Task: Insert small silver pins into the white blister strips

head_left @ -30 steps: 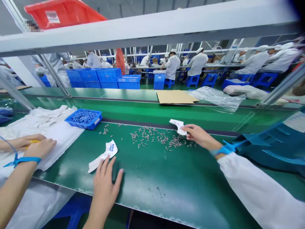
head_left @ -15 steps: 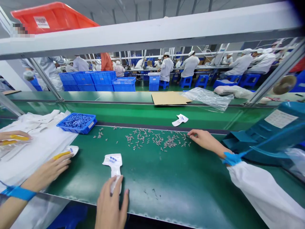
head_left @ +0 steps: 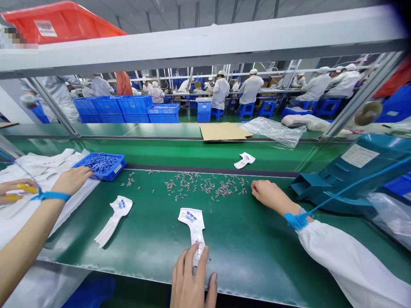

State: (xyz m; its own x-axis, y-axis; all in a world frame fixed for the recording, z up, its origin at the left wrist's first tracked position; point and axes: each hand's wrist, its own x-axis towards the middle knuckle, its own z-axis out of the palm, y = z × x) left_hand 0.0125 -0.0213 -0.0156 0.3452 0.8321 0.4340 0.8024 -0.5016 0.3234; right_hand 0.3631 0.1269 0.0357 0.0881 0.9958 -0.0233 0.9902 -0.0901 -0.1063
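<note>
- The small metal parts (head_left: 221, 190) lay scattered in a loose band on the green table (head_left: 150, 231).
- The left hand (head_left: 192, 278) was nearer the person than the metal parts, its thumb apart from the fingers and its fingertips on the narrow end of a white molded piece (head_left: 194, 220).
- That piece, with blue marks on its broad end, lay on the near side of the metal parts, its broad end toward them.
- The right hand (head_left: 266, 194) rested just beside the right end of the metal parts, fingers curled; whether they pinched anything, I could not tell.
- A second white piece (head_left: 113, 220) lay to the near left of the metal parts, tilted, untouched.
- A third white piece (head_left: 245, 159) lay beyond their right end, on the green strip.
- Left of the metal parts stood a blue tray (head_left: 117, 170) filled with blue pieces; farther left, a co-worker's hand (head_left: 73, 179) was over white sheets (head_left: 69, 199).
- Well to the right of the metal parts lay a teal bin (head_left: 356, 179).
</note>
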